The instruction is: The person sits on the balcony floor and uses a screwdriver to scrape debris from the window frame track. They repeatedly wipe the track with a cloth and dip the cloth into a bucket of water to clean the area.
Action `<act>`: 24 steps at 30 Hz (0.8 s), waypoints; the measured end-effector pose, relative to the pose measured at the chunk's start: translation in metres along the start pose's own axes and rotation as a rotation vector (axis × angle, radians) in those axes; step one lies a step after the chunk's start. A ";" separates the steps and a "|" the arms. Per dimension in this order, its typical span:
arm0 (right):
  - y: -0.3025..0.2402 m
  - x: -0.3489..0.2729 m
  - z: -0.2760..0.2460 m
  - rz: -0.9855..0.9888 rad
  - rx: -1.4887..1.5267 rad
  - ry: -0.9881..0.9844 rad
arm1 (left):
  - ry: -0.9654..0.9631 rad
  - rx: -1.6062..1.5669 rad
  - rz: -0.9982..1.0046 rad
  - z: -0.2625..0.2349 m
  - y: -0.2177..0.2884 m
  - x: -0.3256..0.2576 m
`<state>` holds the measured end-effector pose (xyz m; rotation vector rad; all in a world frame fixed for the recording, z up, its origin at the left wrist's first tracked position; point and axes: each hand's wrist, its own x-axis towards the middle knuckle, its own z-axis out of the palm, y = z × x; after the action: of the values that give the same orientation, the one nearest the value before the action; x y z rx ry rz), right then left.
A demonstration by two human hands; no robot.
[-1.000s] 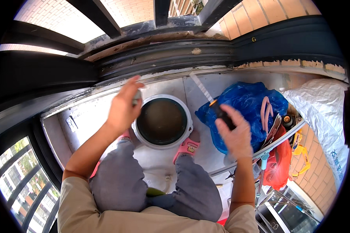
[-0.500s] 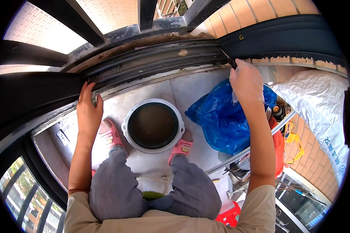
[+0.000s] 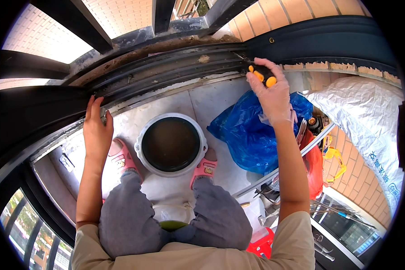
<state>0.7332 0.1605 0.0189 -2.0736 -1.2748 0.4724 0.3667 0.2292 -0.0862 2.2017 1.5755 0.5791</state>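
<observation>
In my right hand (image 3: 274, 101), which wears a thin clear glove, is a screwdriver (image 3: 261, 73) with a black and yellow-orange handle. Its thin shaft points left over the right end of the dark window track (image 3: 166, 67); whether the tip touches the metal is hard to see. Bare, with fingers and thumb apart, my left hand (image 3: 97, 130) rests its fingertips on the near edge of the frame at the left. A pale grit-coloured lump (image 3: 204, 59) lies in one groove of the track.
Between my pink sandals (image 3: 205, 170) stands a white bucket (image 3: 137, 146) of murky brown water. Below my right hand sits a crumpled blue plastic bag (image 3: 247, 135). A metal-edged rack, a red bag (image 3: 314, 173) and a white woven sack (image 3: 353, 105) are at the right. Dark bars (image 3: 162, 15) cross the window.
My right hand has turned, bringing the screwdriver's yellow-orange handle into sight, and its shaft has shifted left along the track. My left hand stays at the frame. The whole view has shifted slightly.
</observation>
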 end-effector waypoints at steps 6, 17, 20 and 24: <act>0.002 0.023 -0.013 -0.056 -0.201 0.194 | 0.001 0.023 0.002 -0.002 -0.002 0.000; -0.002 0.068 -0.020 -0.021 -0.338 -0.039 | 0.011 0.023 -0.014 0.000 -0.002 0.000; -0.014 0.071 -0.018 0.000 -0.371 -0.023 | 0.015 0.030 -0.004 0.000 -0.004 0.000; -0.020 0.075 -0.015 -0.043 -0.487 -0.051 | 0.012 0.030 -0.003 0.001 -0.003 0.000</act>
<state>0.7635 0.2284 0.0459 -2.4329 -1.5816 0.2070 0.3651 0.2301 -0.0882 2.2210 1.6035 0.5727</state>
